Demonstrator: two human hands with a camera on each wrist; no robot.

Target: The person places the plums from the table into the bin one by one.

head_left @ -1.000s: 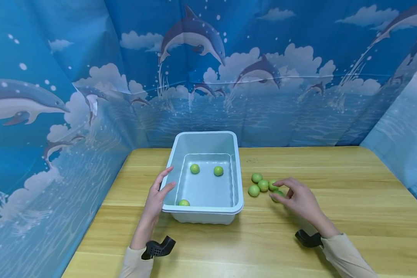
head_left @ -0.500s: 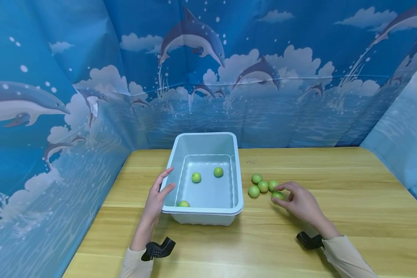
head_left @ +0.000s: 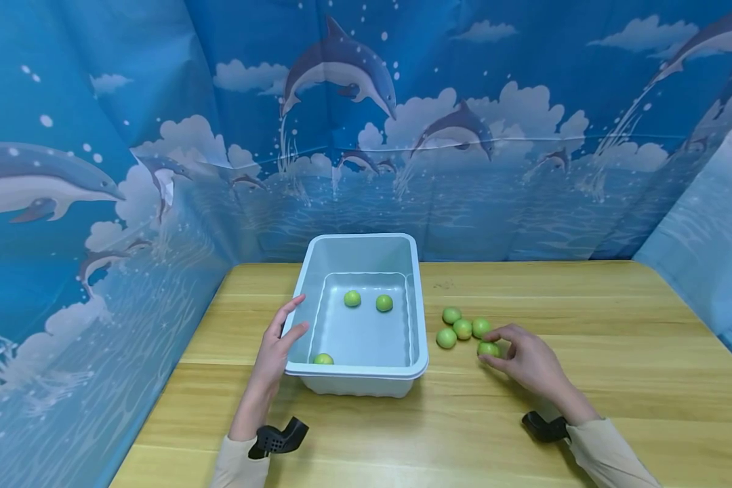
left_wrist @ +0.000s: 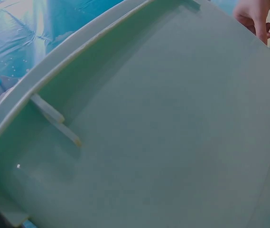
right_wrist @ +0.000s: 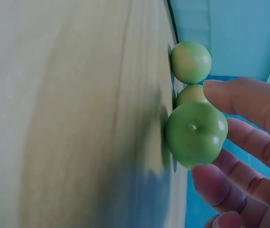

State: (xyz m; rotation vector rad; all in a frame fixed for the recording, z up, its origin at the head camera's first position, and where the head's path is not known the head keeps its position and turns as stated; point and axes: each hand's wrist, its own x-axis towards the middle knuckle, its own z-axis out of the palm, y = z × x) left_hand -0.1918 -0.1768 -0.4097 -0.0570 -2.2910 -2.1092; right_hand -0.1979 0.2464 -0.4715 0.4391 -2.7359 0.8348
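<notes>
In the head view, a pale blue plastic tub (head_left: 361, 371) holds three small round green fruits, one of them at the near left corner (head_left: 323, 359). My left hand (head_left: 274, 356) grips the tub's left rim, its thumb reaching over the edge; the other fingers are hidden. Right of the tub, my right hand (head_left: 527, 359) pinches a green fruit (right_wrist: 196, 133) between thumb and fingers, low over the table. Beside it sits a cluster of several like fruits (head_left: 462, 330). The left wrist view is filled by the tub's wall (left_wrist: 163, 118), with part of my right hand (left_wrist: 254, 18) beyond.
The tub and fruits stand on a wooden table (head_left: 585, 305). A blue dolphin-print sheet (head_left: 366, 183) hangs behind and along both sides. Each wrist wears a black camera mount, such as the left one (head_left: 280, 436).
One fruit in the tub has rolled a little to the right. My right thumb and fingers have closed on the nearest table fruit. My left hand stays on the rim.
</notes>
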